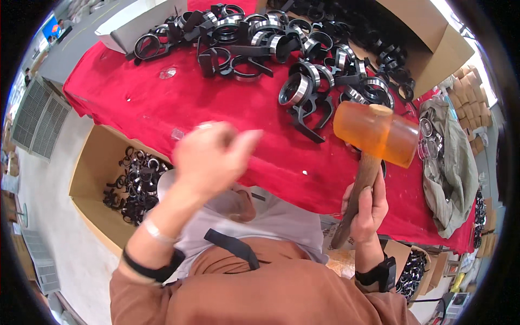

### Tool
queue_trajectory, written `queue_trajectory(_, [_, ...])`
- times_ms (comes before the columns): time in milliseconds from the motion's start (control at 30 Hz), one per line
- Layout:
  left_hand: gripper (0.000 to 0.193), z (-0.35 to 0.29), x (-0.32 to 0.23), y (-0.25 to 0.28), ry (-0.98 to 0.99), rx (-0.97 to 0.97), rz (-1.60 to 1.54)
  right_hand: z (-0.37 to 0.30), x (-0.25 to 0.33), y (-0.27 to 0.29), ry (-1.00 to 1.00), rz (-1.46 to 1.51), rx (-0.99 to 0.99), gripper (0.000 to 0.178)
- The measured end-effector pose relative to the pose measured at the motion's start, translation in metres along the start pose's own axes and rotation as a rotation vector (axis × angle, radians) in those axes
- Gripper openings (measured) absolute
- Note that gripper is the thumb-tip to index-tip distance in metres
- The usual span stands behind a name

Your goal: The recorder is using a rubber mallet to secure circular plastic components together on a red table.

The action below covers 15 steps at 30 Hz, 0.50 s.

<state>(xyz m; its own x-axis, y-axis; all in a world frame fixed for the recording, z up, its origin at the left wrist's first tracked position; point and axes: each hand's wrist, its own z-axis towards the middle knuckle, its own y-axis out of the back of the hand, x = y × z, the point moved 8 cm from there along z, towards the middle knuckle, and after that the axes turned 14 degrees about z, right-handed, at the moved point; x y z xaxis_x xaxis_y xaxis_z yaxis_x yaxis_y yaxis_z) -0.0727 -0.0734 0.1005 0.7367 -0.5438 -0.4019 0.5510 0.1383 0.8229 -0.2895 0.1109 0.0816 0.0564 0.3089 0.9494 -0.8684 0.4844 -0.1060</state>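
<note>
Gripping the wooden handle (362, 189) of a mallet (374, 146), the person's right hand (370, 211) has its fingers wrapped round the wood. The mallet stands tilted, its translucent orange head raised above the right part of the red cloth (233, 111) and its handle running down past the cloth's front edge. The left hand (208, 157) is in front of the body, above the near edge of the red cloth; its fingers look curled, with the thumb standing apart and pointing right (the hand is blurred, so I cannot tell whether they pinch anything or touch the fabric). 2 bands sit on the left forearm: a pale band (157, 232) nearer the wrist and a black strap (143, 268) above it. At the right wrist is 1 black device (387, 273). Beyond the hands, a pile of black and silver ring parts (271, 43) spreads over the far side of the cloth, between a white box (141, 27) and an open cardboard box (449, 51). A loose ring part with a black bracket (295, 89) lies left of the mallet's head. Below left, a carton (89, 184) holds more rings (143, 179).
</note>
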Motion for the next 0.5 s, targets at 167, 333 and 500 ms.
queue_trajectory(167, [0.056, 0.039, -0.055, -0.076, 0.135, 0.363, 0.084, 0.000, 0.001, 0.009, 0.019, -0.020, -0.059, 0.052])
queue_trajectory(333, [0.018, 0.048, -0.012, -0.092, 0.461, 0.523, -0.721, -0.002, -0.008, 0.016, -0.034, 0.003, -0.039, 0.051])
queue_trajectory(500, [0.016, -0.004, 0.025, -0.026, 0.268, 0.362, -0.674, 0.001, -0.014, 0.014, -0.085, 0.066, -0.043, 0.051])
